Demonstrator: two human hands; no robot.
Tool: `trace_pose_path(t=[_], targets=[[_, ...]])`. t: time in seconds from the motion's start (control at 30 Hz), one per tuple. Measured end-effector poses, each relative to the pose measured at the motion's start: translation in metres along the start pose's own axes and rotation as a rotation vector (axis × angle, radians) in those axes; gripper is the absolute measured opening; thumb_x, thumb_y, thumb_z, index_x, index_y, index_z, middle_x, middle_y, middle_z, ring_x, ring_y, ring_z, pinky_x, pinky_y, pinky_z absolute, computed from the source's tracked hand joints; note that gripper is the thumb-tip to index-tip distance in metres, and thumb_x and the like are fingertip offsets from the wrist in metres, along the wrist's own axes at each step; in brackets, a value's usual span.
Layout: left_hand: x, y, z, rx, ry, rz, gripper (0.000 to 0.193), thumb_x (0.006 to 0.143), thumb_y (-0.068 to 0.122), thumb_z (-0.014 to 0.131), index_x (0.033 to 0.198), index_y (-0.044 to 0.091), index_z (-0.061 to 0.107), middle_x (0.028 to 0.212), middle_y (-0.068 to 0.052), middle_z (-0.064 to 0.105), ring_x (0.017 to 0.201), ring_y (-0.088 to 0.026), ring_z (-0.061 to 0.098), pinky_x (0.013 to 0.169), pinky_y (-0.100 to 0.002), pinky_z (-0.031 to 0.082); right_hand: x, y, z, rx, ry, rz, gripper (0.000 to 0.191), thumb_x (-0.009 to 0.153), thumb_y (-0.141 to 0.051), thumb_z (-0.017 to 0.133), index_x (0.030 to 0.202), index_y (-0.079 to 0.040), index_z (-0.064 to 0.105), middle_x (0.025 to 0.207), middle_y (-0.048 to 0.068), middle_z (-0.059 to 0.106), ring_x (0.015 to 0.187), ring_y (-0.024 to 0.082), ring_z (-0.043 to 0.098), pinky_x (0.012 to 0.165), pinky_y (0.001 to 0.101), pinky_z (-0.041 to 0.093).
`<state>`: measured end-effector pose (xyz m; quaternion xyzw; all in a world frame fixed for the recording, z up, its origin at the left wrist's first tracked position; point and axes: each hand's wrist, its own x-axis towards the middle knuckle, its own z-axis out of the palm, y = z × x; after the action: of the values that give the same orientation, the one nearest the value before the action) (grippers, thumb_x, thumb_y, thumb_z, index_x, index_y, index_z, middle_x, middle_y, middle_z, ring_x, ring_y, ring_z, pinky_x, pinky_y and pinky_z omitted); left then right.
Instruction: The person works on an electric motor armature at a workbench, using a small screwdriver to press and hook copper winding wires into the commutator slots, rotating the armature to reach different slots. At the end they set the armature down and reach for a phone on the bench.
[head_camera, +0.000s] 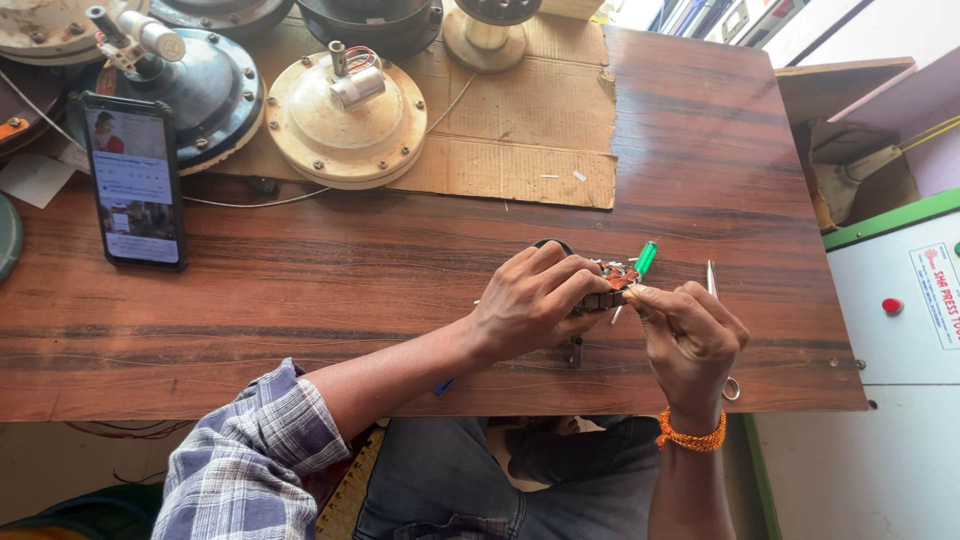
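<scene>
Both hands are gripping a small motor winding (610, 287) over the desk (350, 290), the left hand (530, 300) clamping its stiff core and the right hand (685, 335) pinching its edge, whose thin copper wires look fragile, so the core seems the safer hold.

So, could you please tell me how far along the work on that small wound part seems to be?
Both hands, left hand and right hand, hold the small copper-wound part, so work is mid-way. A green-handled screwdriver lies beside it. Two fan motor housings sit untouched behind.
</scene>
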<state>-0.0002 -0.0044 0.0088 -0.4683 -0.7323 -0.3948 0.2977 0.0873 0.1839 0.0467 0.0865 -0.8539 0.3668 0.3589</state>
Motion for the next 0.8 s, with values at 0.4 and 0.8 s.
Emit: trace_pose_path(t=[0.4,0.8], targets=[[0.008,-0.02,-0.005,-1.105,-0.111,-0.514,0.063,0.09,0.025,0.081,0.136,0.014,0.041,0.113,-0.003,0.074,0.108,-0.017,0.067,0.096,-0.031,0.054,0.042,-0.013,0.023,0.054,-0.176,0.07,0.008,0.096,0.003,0.075,0.101,-0.002,0.075,0.09,0.003,0.073,0.081,0.005,0.071,0.065,0.0214,0.056],[0.014,-0.049,-0.015,-0.806,-0.272,-0.236,0.062,0.095,0.009,0.076,0.144,0.011,0.038,0.105,-0.003,0.079,0.114,-0.019,0.074,0.105,-0.04,0.048,-0.017,-0.032,0.032,0.017,-0.012,0.183,0.01,0.088,-0.005,0.083,0.093,-0.003,0.074,0.072,-0.004,0.055,0.061,0.001,0.036,0.054,0.0223,0.027]])
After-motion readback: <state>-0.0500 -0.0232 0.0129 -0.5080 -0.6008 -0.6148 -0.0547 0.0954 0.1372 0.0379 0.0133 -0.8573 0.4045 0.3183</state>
